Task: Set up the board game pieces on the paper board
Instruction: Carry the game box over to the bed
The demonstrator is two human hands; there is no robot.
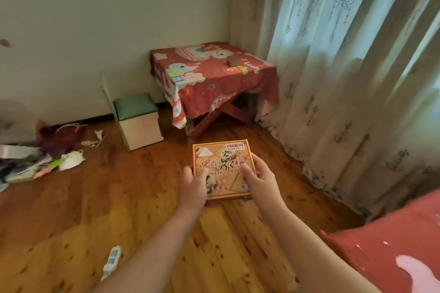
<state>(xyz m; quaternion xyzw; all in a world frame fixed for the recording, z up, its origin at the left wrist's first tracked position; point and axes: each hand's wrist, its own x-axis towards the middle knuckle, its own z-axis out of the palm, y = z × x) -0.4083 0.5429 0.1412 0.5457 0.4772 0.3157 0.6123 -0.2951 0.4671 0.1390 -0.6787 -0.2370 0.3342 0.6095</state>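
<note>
Both the left hand [194, 183] and right hand [258, 179] grip a game box [221, 157] printed "Chinese Che…".

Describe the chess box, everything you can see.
The chess box is flat, square, seemingly cardboard: orange-tan lid, yellow rim, printed Chinese characters and partly covered lettering "Chinese Che". Lid on, closed. It faces up, slightly rotated, above the wooden floor. The left hand grips its left edge, the right hand its right edge, thumbs on the lid.

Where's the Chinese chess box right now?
Head view, centre: the Chinese chess box is held between the left hand and right hand over the wooden floor, nearer than the red-clothed table.
</note>
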